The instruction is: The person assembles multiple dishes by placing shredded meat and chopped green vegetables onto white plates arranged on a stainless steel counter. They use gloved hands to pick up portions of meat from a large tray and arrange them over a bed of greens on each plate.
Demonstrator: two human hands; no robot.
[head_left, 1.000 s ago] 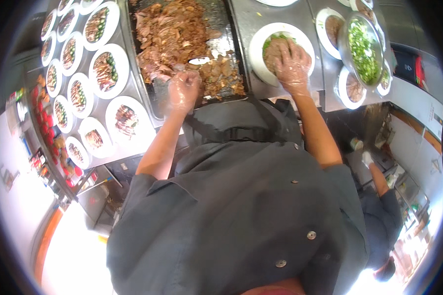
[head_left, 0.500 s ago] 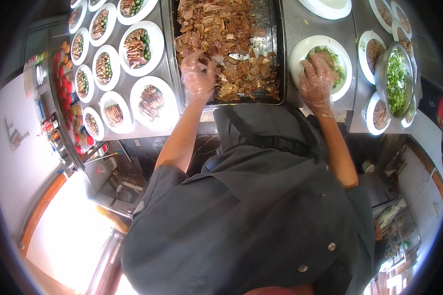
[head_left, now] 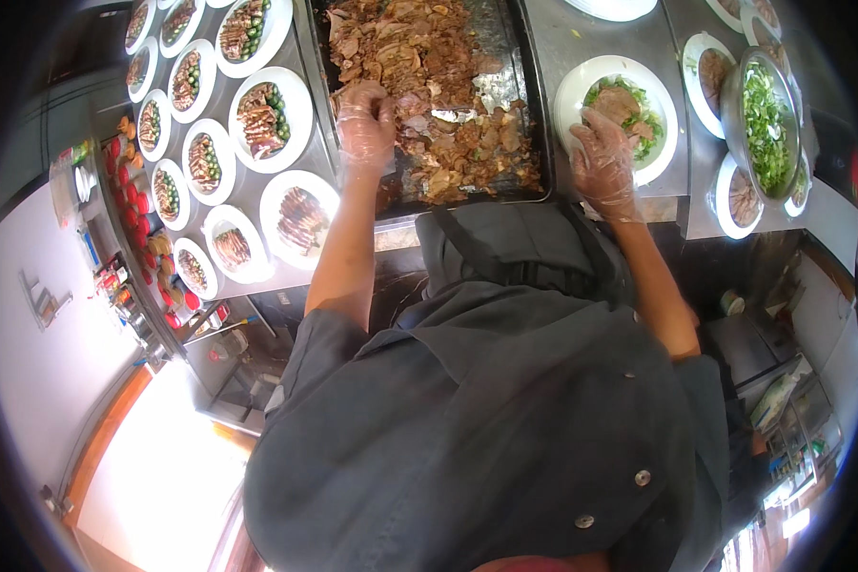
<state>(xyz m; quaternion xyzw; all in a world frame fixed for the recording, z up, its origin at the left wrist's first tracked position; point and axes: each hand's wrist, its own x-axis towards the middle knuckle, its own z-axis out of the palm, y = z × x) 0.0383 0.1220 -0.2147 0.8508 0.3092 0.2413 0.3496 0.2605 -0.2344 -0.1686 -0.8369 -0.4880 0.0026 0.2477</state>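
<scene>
My left hand (head_left: pixel 365 132), in a clear plastic glove, is at the left side of a dark baking tray (head_left: pixel 534 91) heaped with sliced brown meat (head_left: pixel 405 48). Its fingers curl together at the meat; whatever they pinch is hidden. My right hand (head_left: pixel 601 164), gloved the same way, lies over the near left rim of a white plate (head_left: pixel 665 143), its fingers stretched toward the food. On that plate, chopped greens (head_left: pixel 646 116) lie under slices of meat (head_left: pixel 616 103), close to my fingertips.
Several white plates (head_left: pixel 275 200) of sliced meat, many with green pieces, cover the counter at left. A metal bowl of chopped greens (head_left: pixel 766 129) rests over more plates (head_left: pixel 705 71) at right. Another white plate (head_left: pixel 612 8) is at the far edge.
My left hand has shifted left and slightly farther in the tray. My right hand has drawn back toward the plate's near rim, uncovering meat on the greens. The view has turned slightly.
</scene>
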